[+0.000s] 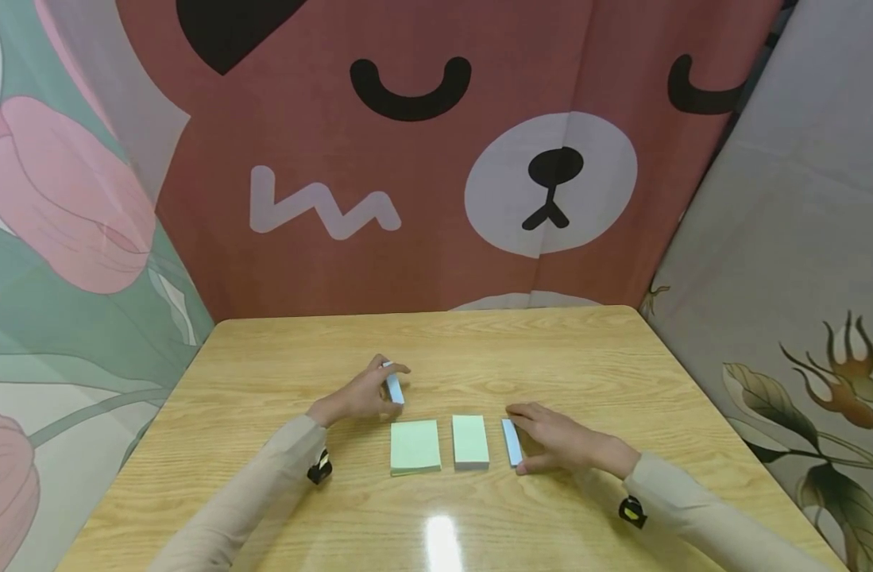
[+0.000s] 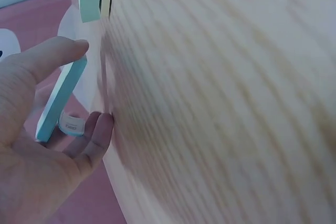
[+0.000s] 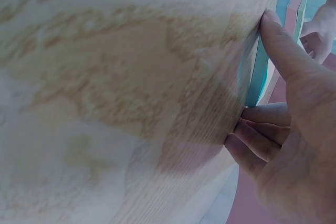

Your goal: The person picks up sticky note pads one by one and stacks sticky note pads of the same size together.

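My left hand [image 1: 368, 393] holds a small light-blue sticky note pad [image 1: 395, 388] between thumb and fingers, behind the green pads. The left wrist view shows this pad tilted above the table, a small printed white label [image 2: 72, 124] by its lower end. On the right, my right hand [image 1: 558, 438] pinches another narrow blue pad [image 1: 511, 442] by its two ends, thumb at the near end. Its fingertips [image 3: 231, 139] are right at the tabletop in the right wrist view. Between the hands lie a square pale-green pad [image 1: 415, 446] and a narrower, thicker green one [image 1: 470, 439].
The pads lie on a wood-grain table [image 1: 264, 381] with rounded far corners. A curtain with a bear face [image 1: 422, 262] hangs behind its far edge. Patterned cloths hang at the left and right sides. Both sleeves carry a small dark wrist device [image 1: 320, 467].
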Demonstrator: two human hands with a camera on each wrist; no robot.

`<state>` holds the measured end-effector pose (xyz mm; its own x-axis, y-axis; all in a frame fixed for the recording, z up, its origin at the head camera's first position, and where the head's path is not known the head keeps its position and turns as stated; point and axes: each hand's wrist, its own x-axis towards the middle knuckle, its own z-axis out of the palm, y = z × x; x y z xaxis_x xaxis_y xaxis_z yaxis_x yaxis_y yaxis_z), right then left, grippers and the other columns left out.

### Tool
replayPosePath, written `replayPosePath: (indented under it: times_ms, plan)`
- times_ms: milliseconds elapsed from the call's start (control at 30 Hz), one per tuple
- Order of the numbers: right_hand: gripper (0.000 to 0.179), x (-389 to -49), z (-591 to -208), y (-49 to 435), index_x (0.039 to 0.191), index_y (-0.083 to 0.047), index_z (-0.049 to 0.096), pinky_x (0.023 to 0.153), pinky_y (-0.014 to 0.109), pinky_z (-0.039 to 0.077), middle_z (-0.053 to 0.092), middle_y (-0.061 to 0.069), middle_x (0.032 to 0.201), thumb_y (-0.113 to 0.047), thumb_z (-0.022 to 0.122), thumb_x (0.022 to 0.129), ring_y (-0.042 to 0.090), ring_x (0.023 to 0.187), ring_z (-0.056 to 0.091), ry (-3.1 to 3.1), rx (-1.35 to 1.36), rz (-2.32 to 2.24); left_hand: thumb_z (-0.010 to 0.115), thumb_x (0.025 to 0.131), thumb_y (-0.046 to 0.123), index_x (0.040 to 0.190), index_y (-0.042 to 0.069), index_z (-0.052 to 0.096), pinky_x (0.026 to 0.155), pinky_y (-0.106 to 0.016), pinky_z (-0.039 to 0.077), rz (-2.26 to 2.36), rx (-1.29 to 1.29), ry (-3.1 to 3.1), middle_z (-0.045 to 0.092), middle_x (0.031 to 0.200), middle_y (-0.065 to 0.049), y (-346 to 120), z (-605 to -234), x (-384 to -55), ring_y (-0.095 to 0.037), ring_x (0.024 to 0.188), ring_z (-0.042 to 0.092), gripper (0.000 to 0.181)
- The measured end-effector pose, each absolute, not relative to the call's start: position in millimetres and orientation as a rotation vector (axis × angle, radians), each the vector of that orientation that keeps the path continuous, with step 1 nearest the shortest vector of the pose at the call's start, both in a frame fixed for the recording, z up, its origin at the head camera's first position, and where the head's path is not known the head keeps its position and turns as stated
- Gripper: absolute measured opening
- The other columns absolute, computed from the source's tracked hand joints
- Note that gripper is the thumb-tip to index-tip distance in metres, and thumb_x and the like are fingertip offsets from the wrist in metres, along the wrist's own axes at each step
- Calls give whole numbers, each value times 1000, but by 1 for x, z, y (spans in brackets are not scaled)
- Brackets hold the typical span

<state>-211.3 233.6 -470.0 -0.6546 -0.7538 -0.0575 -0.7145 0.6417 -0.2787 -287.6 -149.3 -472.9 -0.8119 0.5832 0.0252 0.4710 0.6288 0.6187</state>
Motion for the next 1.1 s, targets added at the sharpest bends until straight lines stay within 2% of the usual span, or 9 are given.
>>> replayPosePath:
  times_ms: [100,200,400,500,600,667,733,867,1100]
  plan:
    - [87,-211,-470,233,142,14,41,105,53,40,37,28,149,-52,67,90,40,134,39,2692,-1215,-350,81,84,17,137,5,57,81,-37,46,878,881,2694,40,129,-16,-150,-473,-287,-27,103,46,59]
    - [87,-211,-469,233,142,14,41,105,52,40,37,28,148,-51,67,90,40,134,39,2691,-1217,-352,82,84,21,134,4,60,83,-42,42,822,892,2712,43,129,-18,-150,-475,-287,-32,109,40,57]
    - [86,-210,-469,233,142,13,41,104,52,40,37,27,149,-50,68,90,40,134,39,2687,-1211,-345,82,83,29,134,1,60,82,-40,42,794,893,2692,45,131,-20,-153,-477,-288,-32,109,40,62]
    - [86,-210,-469,233,142,13,41,104,53,40,37,27,149,-50,68,90,40,134,39,2687,-1212,-344,72,92,28,134,-2,59,84,-41,45,849,871,2660,45,131,-21,-154,-477,-289,-32,110,42,53]
    - [86,-210,-468,233,142,13,41,105,53,40,37,28,149,-49,69,90,40,134,39,2688,-1213,-344,56,102,17,132,-6,58,86,-43,47,922,877,2657,48,127,-21,-154,-478,-290,-33,110,47,38]
    - [86,-210,-468,233,142,14,41,105,53,40,37,28,149,-49,68,90,40,134,39,2688,-1213,-345,48,104,7,131,-8,58,89,-45,49,963,893,2679,50,125,-22,-155,-479,-291,-33,111,50,32]
    - [86,-210,-469,233,142,13,41,105,52,40,37,28,149,-50,68,90,40,134,39,2688,-1211,-344,46,103,-1,130,-9,59,91,-46,49,1002,904,2702,52,122,-22,-155,-481,-293,-33,111,52,31]
    - [87,-210,-469,233,143,13,41,105,52,40,36,27,149,-51,67,90,40,134,39,2686,-1206,-344,49,99,-7,129,-9,59,89,-45,52,1075,944,2744,57,120,-23,-155,-484,-295,-34,109,55,31]
    - [87,-210,-468,232,142,14,41,105,53,39,37,28,149,-50,68,90,41,135,39,2690,-1215,-344,63,93,-5,129,-10,58,81,-39,56,1188,855,2813,60,122,-25,-153,-479,-292,-33,99,63,36]
